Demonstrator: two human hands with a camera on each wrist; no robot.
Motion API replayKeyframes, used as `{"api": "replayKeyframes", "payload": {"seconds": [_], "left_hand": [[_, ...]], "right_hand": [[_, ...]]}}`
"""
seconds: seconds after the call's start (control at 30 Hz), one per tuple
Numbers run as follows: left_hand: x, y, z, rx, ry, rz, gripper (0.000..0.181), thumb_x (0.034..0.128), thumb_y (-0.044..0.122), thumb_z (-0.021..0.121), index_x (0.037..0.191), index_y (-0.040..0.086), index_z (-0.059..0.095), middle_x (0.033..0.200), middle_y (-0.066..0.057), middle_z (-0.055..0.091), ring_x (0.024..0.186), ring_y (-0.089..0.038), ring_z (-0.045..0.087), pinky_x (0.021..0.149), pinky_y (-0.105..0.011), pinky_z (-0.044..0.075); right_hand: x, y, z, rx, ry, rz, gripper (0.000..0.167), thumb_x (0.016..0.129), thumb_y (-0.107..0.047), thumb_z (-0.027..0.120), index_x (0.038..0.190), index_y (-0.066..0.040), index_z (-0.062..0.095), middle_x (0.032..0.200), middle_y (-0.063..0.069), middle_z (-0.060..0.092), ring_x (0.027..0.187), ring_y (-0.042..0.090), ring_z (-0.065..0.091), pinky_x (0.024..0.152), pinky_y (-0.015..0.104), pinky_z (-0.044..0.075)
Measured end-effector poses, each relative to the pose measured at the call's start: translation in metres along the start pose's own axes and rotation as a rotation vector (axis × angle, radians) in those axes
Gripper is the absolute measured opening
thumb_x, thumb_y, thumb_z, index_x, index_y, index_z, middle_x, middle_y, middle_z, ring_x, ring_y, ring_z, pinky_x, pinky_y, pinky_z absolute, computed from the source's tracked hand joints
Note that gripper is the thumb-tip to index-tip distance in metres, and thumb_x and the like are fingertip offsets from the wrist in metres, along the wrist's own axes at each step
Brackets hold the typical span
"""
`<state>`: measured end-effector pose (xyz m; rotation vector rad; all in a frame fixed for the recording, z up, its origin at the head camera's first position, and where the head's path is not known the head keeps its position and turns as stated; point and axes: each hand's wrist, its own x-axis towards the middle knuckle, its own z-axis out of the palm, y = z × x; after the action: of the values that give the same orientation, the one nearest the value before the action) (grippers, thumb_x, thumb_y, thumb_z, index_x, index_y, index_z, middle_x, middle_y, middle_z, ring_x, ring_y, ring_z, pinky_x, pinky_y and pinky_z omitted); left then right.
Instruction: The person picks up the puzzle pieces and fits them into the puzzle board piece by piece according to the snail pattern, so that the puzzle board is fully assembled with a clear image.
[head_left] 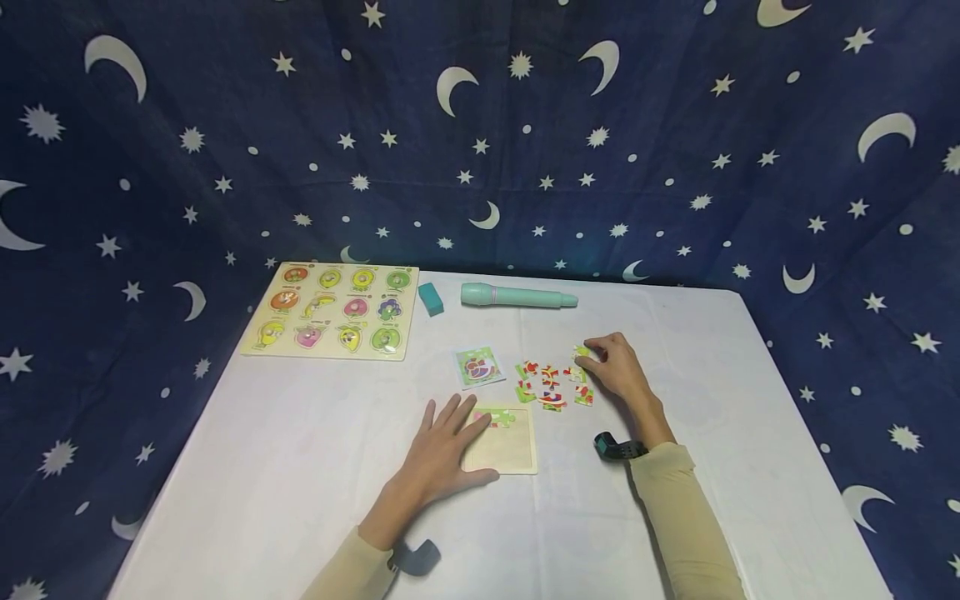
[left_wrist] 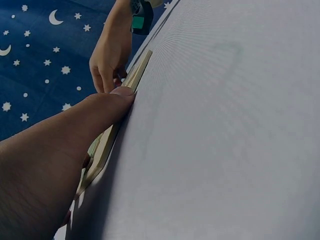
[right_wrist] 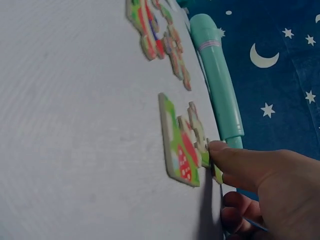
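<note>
My left hand [head_left: 442, 462] is spread, its fingers straight, over the left side of a pale wooden puzzle tray [head_left: 517, 458]. The thumb touches the tray's near edge, seen also in the left wrist view on the wooden rim [left_wrist: 106, 150]. A few joined green pieces [head_left: 504, 417] lie along the tray's far side, partly under the fingers. Beyond the tray to the right, my right hand [head_left: 618, 367] pinches a green-yellow puzzle piece [head_left: 581, 352] between thumb and fingers. Just beside it are loose puzzle pieces [head_left: 551, 398], one with a red strawberry-like print [right_wrist: 182, 160].
A printed picture card [head_left: 479, 367] lies beyond the tray. Farther back are a teal block [head_left: 431, 299] and a mint-green tube-shaped thing [head_left: 517, 296]. A fruit peg board [head_left: 333, 312] occupies the far left. A dark starry curtain [head_left: 525, 150] hangs behind the white table [head_left: 315, 450].
</note>
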<state>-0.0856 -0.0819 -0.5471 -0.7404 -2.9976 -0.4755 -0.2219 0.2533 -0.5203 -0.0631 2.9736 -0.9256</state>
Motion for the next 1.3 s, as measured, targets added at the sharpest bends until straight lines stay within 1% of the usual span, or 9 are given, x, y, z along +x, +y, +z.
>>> {"api": "replayKeyframes", "payload": {"seconds": [0.23, 0.4, 0.47, 0.6, 0.77, 0.9, 1.03, 1.13, 1.3], "left_hand": [[-0.001, 0.000, -0.001, -0.001, 0.023, 0.016, 0.086, 0.0800, 0.078, 0.057, 0.149, 0.027, 0.049, 0.163, -0.006, 0.036, 0.153, -0.031, 0.029, 0.124, -0.061, 0.020], [-0.002, 0.000, -0.002, -0.006, 0.019, 0.016, 0.087, 0.0800, 0.078, 0.057, 0.150, 0.028, 0.048, 0.163, -0.006, 0.035, 0.153, -0.031, 0.028, 0.125, -0.061, 0.019], [-0.002, 0.000, -0.002, -0.011, 0.014, 0.014, 0.087, 0.0803, 0.078, 0.057, 0.150, 0.028, 0.048, 0.164, -0.005, 0.034, 0.154, -0.031, 0.027, 0.125, -0.061, 0.018], [-0.002, -0.001, -0.003, -0.012, -0.001, 0.002, 0.086, 0.0806, 0.078, 0.057, 0.151, 0.028, 0.047, 0.164, -0.005, 0.033, 0.155, -0.030, 0.025, 0.126, -0.059, 0.016], [-0.001, -0.001, -0.001, -0.003, 0.005, 0.008, 0.086, 0.0808, 0.078, 0.057, 0.150, 0.027, 0.048, 0.164, -0.005, 0.034, 0.154, -0.030, 0.026, 0.125, -0.060, 0.018], [-0.001, 0.000, -0.001, -0.002, 0.018, 0.016, 0.086, 0.0807, 0.077, 0.057, 0.149, 0.026, 0.049, 0.163, -0.006, 0.035, 0.153, -0.031, 0.028, 0.124, -0.061, 0.020], [-0.001, 0.001, -0.002, -0.002, 0.028, 0.020, 0.086, 0.0805, 0.077, 0.058, 0.149, 0.026, 0.049, 0.163, -0.006, 0.036, 0.153, -0.031, 0.029, 0.124, -0.061, 0.021], [-0.001, 0.001, -0.003, -0.003, 0.021, 0.014, 0.086, 0.0805, 0.077, 0.058, 0.149, 0.027, 0.049, 0.163, -0.006, 0.036, 0.153, -0.031, 0.029, 0.125, -0.061, 0.020], [-0.001, 0.002, -0.004, -0.005, 0.023, 0.014, 0.086, 0.0803, 0.077, 0.059, 0.149, 0.027, 0.049, 0.163, -0.006, 0.036, 0.153, -0.031, 0.029, 0.125, -0.061, 0.020]], "right_hand": [[0.003, 0.001, 0.004, 0.007, -0.011, 0.026, 0.040, 0.092, -0.026, 0.072, 0.124, -0.002, 0.067, 0.114, 0.017, 0.053, 0.097, 0.028, 0.050, 0.083, 0.041, 0.044], [0.004, 0.001, 0.004, 0.024, -0.011, 0.024, 0.041, 0.092, -0.024, 0.073, 0.123, 0.001, 0.062, 0.106, 0.015, 0.053, 0.093, 0.027, 0.048, 0.077, 0.037, 0.041], [0.005, 0.001, 0.004, 0.052, -0.011, 0.032, 0.041, 0.092, -0.022, 0.072, 0.123, 0.001, 0.059, 0.103, 0.014, 0.054, 0.091, 0.026, 0.049, 0.076, 0.035, 0.041], [0.004, 0.000, 0.003, 0.105, -0.002, 0.054, 0.033, 0.097, -0.019, 0.066, 0.123, -0.001, 0.056, 0.101, 0.013, 0.056, 0.090, 0.025, 0.051, 0.076, 0.034, 0.042], [0.000, -0.002, 0.001, 0.147, 0.024, 0.060, 0.026, 0.102, -0.017, 0.058, 0.123, -0.003, 0.059, 0.103, 0.013, 0.058, 0.094, 0.026, 0.052, 0.080, 0.035, 0.044], [-0.004, -0.006, 0.000, 0.169, 0.043, 0.050, 0.027, 0.101, -0.019, 0.060, 0.123, -0.004, 0.061, 0.105, 0.013, 0.060, 0.095, 0.026, 0.054, 0.082, 0.035, 0.046], [-0.011, -0.016, -0.003, 0.191, 0.049, 0.033, 0.027, 0.099, -0.020, 0.062, 0.122, -0.005, 0.062, 0.103, 0.012, 0.063, 0.092, 0.024, 0.057, 0.077, 0.031, 0.049], [-0.016, -0.024, -0.004, 0.201, 0.045, 0.011, 0.027, 0.098, -0.022, 0.064, 0.120, -0.006, 0.063, 0.099, 0.009, 0.064, 0.088, 0.021, 0.057, 0.073, 0.026, 0.048], [-0.028, -0.036, 0.002, 0.186, 0.048, -0.042, 0.025, 0.097, -0.023, 0.066, 0.117, -0.008, 0.065, 0.093, 0.006, 0.065, 0.081, 0.018, 0.057, 0.069, 0.023, 0.047]]}}
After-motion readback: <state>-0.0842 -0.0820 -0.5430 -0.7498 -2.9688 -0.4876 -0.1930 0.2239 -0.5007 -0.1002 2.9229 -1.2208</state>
